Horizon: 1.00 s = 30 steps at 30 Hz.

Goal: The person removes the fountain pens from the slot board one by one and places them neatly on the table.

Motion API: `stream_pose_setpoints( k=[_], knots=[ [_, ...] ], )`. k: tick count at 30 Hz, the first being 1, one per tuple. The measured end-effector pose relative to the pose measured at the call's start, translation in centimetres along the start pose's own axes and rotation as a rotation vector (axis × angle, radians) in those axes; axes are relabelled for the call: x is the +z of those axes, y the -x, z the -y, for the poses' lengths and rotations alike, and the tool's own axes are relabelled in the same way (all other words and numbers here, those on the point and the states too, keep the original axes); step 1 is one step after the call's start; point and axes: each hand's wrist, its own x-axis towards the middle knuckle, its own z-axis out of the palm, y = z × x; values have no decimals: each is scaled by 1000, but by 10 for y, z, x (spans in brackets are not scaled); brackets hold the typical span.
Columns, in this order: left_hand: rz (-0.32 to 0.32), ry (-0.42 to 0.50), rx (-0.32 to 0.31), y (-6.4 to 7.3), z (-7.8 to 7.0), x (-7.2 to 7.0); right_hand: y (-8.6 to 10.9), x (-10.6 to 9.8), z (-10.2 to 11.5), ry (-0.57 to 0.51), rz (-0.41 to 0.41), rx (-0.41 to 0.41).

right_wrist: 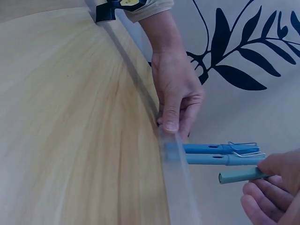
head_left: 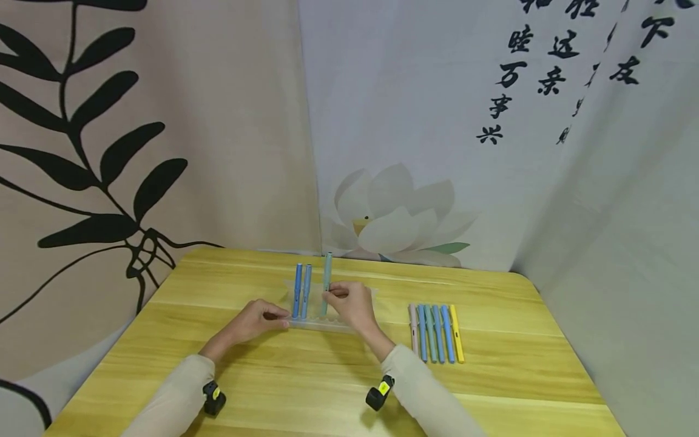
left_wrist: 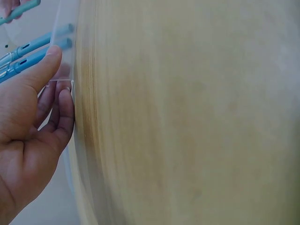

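A clear pen rack (head_left: pixel 322 326) stands on the table, with a dark blue pen (head_left: pixel 297 291) and a lighter blue pen (head_left: pixel 306 292) upright in its left part. My left hand (head_left: pixel 256 321) pinches the left end of the rack between thumb and fingers, as the left wrist view also shows. Between its thumb and fingers my right hand (head_left: pixel 352 305) grips a light green pen (head_left: pixel 327 273), nearly upright. In the right wrist view, the lower end of this green pen (right_wrist: pixel 234 176) is apart from the rack, beside the two blue pens (right_wrist: pixel 211 149).
To the right, several pens lie side by side on the wooden table (head_left: pixel 519 340): a pinkish pen (head_left: pixel 414 331), blue and green ones, and a yellow pen (head_left: pixel 456 334) at the outer end. A printed curtain (head_left: pixel 415 121) hangs behind the table's far edge.
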Motion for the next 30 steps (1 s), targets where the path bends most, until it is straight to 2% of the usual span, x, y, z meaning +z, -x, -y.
stream_pose_setpoints(
  k=[9, 16, 30],
  knots=[
    [-10, 7, 4, -1, 3, 0, 10, -23, 0, -3, -11, -49],
    [-13, 9, 27, 0, 2, 0, 19, -43, -5, -9, -46, -21],
    [3, 16, 3, -1, -3, -1, 37, -81, -20, 9, -132, 17]
  ],
)
